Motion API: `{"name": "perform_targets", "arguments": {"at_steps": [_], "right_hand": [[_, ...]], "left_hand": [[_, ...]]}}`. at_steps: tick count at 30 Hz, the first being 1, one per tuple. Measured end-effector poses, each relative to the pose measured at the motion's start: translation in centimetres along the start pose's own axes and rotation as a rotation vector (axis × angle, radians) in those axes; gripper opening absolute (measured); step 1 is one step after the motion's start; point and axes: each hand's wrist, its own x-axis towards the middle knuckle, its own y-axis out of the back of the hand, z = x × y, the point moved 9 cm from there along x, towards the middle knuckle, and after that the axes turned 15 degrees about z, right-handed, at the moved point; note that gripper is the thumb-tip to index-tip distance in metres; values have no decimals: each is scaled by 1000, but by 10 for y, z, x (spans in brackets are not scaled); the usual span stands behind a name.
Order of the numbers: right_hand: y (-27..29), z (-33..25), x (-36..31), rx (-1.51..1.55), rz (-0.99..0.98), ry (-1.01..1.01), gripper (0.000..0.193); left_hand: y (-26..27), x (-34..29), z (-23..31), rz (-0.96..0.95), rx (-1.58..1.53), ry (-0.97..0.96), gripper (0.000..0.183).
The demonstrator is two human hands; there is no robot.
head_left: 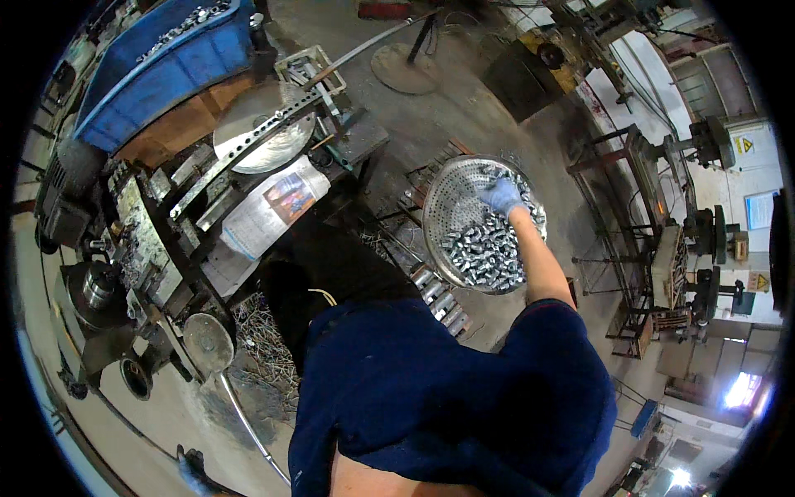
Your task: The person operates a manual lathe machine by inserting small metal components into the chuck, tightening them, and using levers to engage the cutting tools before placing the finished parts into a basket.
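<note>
One gloved hand, the right hand (pixel 501 197), reaches into the perforated metal basin (pixel 447 197), palm turned down over its far half; the fingers look bent, but whether they are closed on a piece is hidden, so I cannot tell. The short metal pieces (pixel 482 255) lie inside the basin, heaped mostly on its near and right side, with bare holes showing along its left wall. To work this well, I would take pieces from the top of the heap, where they lie loose, rather than digging under the pile, and keep the wrist above the basin's rim so nothing gets dragged over it. A firm pinch around each piece's barrel should suit, since smooth metal may slip against glove fabric. The left hand (pixel 195 472), also gloved, is well apart from the basin, beyond its lower left; its grip is too unclear to judge. Any piece carried leftward from the basin toward the bench (pixel 370 139) would best clear the metal cylinders (pixel 443 302) just below the basin's near edge, as a knock could roll them.
</note>
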Motion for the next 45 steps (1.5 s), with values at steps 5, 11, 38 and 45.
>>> {"name": "perform_targets", "arguments": {"at_steps": [5,11,38,45], "right_hand": [[-56,48,-25,-83,-134,-17,70],[-62,25,-29,-233,-234,104,61],[168,-409,-280,1002,110,1497,31],[192,-470,-359,1093,127,1731,33]], "left_hand": [[25,25,-7,28,107,-14,44],[49,45,-6,186,214,42,63],[-316,-328,182,-479,-42,-711,33],[-396,-386,151,-1031,-703,-52,36]]}}
